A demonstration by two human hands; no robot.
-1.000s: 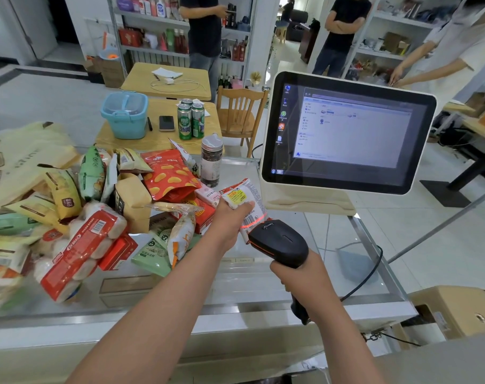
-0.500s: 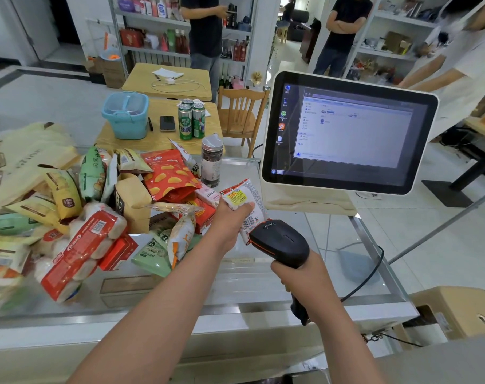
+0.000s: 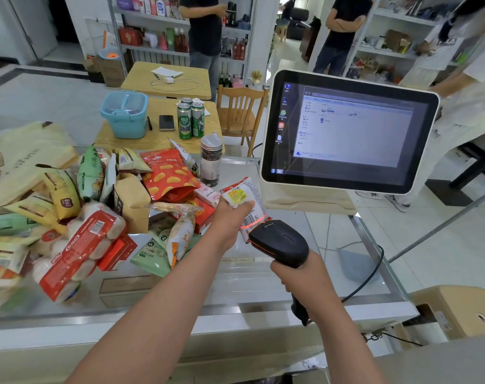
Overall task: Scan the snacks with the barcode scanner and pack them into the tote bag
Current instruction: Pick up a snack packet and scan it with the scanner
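Observation:
My left hand (image 3: 230,220) grips a small white snack packet (image 3: 242,196) with a yellow label, held upright above the glass counter (image 3: 235,289). My right hand (image 3: 305,275) grips the handle of a black barcode scanner (image 3: 280,242), whose nose nearly touches the packet's lower end. A red scan line glows on the barcode there. A heap of snack packets (image 3: 91,217) lies on the counter's left half. The beige tote bag (image 3: 22,159) lies flat at the far left behind the heap.
A touchscreen register (image 3: 346,131) stands at the counter's right rear. A dark jar (image 3: 211,159) stands behind the heap. The scanner's cable (image 3: 371,275) loops to the right. A cardboard box (image 3: 457,309) sits low right. Tables, a chair and people stand beyond.
The red scan line has lit up again on the packet's barcode; it was dark half a second ago. Both hands have stayed almost where they were.

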